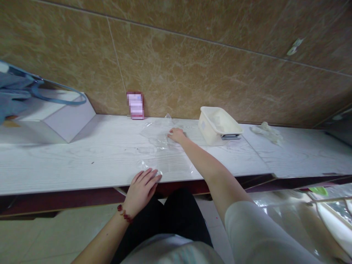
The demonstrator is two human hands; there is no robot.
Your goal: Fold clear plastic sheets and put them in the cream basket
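Note:
A clear plastic bag (158, 141), thin and wrinkled, lies spread on the white wood-grain tabletop (110, 161). My left hand (145, 185), with a red bead bracelet at the wrist, rests at the table's front edge. Its fingers are stretched out flat over the near left part of the bag. Farther back, my right hand (177, 135) reaches across the bag with its fingers bent down onto the film, and it seems to pinch the film there. The fingertips' exact hold is hard to make out.
A cream plastic bin (210, 134) stands right of my right hand, and a crumpled whitish glove-like item (268, 132) lies farther right. A phone (136, 105) leans on the brown tiled wall (176, 73). At left are a white box (67, 117) and a blue bag (13, 91).

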